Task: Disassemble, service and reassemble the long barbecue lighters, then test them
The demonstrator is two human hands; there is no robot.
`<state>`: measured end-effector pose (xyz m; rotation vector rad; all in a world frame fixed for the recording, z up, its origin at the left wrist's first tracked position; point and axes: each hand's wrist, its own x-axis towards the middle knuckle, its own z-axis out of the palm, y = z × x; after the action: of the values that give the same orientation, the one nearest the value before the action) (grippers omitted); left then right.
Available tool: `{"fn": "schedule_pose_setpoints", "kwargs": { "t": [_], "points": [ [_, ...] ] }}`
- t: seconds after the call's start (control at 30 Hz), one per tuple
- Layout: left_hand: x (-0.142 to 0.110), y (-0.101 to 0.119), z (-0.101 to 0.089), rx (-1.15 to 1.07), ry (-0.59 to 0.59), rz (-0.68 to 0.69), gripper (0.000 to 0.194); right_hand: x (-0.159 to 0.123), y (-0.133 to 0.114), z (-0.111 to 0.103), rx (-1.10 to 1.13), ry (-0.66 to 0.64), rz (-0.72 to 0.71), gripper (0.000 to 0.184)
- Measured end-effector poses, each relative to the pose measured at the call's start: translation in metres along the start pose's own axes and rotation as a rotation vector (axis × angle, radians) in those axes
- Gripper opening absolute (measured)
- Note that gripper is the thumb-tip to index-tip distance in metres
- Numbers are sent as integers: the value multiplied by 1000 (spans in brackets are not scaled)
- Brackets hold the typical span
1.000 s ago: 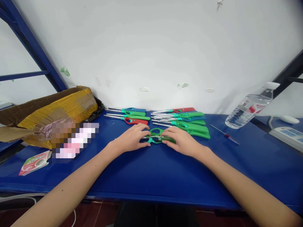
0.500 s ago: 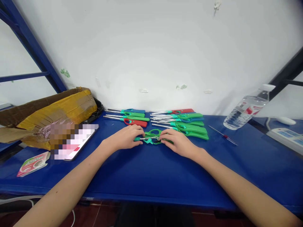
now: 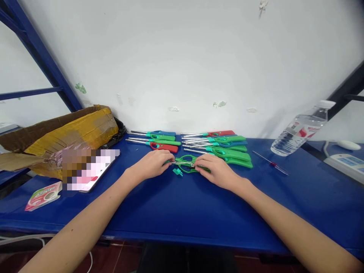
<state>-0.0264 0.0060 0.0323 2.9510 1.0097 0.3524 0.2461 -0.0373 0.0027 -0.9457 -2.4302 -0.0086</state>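
Left fingers (image 3: 170,156) pinch a small teal plastic piece (image 3: 167,162), while my right fingers (image 3: 200,158) grip the green plastic lighter casing (image 3: 187,171) low over the blue table (image 3: 176,212), apparently steadying the thin pale wires (image 3: 184,163) between.

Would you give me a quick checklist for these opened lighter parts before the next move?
1. Left hand gripping the metal rod: ok.
2. Right hand on the green lighter casing: ok.
3. Teal piece fitted in the casing: not ok, loose on the table.
4. Parts under the right fingertips seated: cannot tell, hidden.
5. Water bottle away from both hands: ok.
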Motion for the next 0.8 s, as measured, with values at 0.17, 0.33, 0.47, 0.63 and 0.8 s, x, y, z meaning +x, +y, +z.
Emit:
{"fn": "schedule_pose_setpoints", "kwargs": {
  "t": [0.17, 0.33, 0.47, 0.63, 0.8],
  "points": [
    [1, 0, 6, 39, 0, -6, 17, 0, 0, 2, -6, -17, 11, 20],
    [2, -2, 14, 54, -21, -31, 21, 0, -1, 2, -6, -11, 3, 19],
    [2, -2, 17, 54, -30, -28, 23, 0, 0, 2, -3, -1, -2, 19],
    [3, 1, 16, 62, -46, -23, 18, -1, 0, 1, -15, -41, 14, 17],
    [3, 2, 15, 58, -50, -28, 15, -1, 2, -5, -24, -68, 36, 18]
  ]
}}
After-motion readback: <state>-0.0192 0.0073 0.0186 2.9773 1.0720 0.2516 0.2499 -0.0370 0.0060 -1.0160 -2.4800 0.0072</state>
